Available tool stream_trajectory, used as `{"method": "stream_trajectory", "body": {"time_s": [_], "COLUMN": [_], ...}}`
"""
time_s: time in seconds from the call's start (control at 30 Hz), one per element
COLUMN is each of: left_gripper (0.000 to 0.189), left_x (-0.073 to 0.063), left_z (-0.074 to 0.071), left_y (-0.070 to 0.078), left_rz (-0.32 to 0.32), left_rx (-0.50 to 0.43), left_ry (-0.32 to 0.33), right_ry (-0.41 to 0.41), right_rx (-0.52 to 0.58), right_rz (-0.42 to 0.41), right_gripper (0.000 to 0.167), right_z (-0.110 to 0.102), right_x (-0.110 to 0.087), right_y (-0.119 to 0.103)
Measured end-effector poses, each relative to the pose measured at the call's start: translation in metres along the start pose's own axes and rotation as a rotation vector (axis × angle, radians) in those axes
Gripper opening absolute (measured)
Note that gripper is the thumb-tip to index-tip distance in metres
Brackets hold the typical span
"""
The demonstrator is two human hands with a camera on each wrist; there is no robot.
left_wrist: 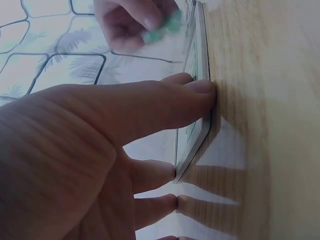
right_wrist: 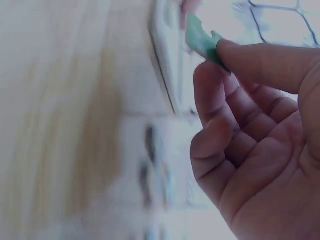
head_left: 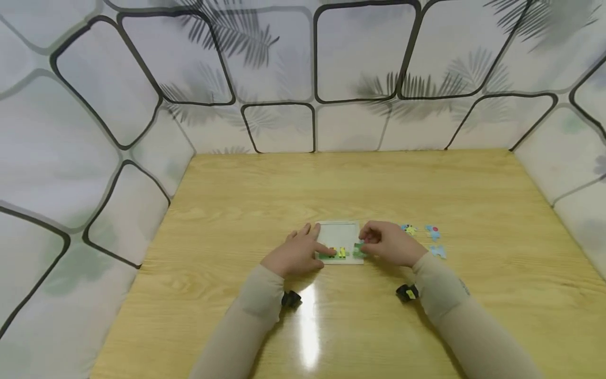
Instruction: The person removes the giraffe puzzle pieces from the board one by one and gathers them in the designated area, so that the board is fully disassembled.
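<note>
A white puzzle tray lies flat on the table. Green and yellow puzzle pieces sit along its near edge. My left hand rests at the tray's left side with fingers spread, the index finger reaching over the fitted pieces. In the left wrist view, the thumb touches the tray's edge. My right hand pinches a green puzzle piece between thumb and index finger. That piece is held tilted, near the tray's lower right corner. Its printed face is blurred.
Right of the tray lie loose puzzle pieces: a yellow and blue one, a blue one with a red spot and a light blue one. A patterned cloth wall borders the wooden table at back and sides.
</note>
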State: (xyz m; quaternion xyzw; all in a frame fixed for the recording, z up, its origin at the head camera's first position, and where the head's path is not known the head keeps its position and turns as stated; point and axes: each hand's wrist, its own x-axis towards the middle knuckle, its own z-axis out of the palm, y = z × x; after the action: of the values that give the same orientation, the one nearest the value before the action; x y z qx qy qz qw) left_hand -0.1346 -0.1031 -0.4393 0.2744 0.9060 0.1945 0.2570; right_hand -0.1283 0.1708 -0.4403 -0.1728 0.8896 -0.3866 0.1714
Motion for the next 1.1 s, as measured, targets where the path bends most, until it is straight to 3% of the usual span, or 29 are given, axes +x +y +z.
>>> {"method": "stream_trajectory", "body": {"time_s": [0.17, 0.3, 0.53, 0.87, 1.1], "left_gripper": [0.039, 0.039, 0.040, 0.041, 0.032], "left_x": [-0.005, -0.007, -0.005, -0.005, -0.004], "left_z": [0.000, 0.002, 0.002, -0.001, -0.001], "left_y": [-0.004, -0.005, -0.003, -0.004, -0.004], "left_rz": [0.007, -0.020, 0.022, 0.021, 0.017], "left_rx": [0.006, 0.018, 0.019, 0.023, 0.003], "left_ry": [0.005, -0.003, 0.023, 0.016, 0.015], "right_ry": [0.034, -0.009, -0.047, -0.072, -0.107], "right_rx": [-0.008, -0.067, -0.198, -0.269, -0.272], "right_rz": [0.052, 0.104, 0.187, 0.173, 0.049], "right_gripper": [0.020, 0.024, 0.016, 0.005, 0.006], "right_z": [-0.031, -0.055, -0.068, -0.063, -0.034], "right_x": [-0.038, -0.069, -0.098, -0.082, -0.041], "right_y": [0.021, 0.042, 0.065, 0.047, 0.007]}}
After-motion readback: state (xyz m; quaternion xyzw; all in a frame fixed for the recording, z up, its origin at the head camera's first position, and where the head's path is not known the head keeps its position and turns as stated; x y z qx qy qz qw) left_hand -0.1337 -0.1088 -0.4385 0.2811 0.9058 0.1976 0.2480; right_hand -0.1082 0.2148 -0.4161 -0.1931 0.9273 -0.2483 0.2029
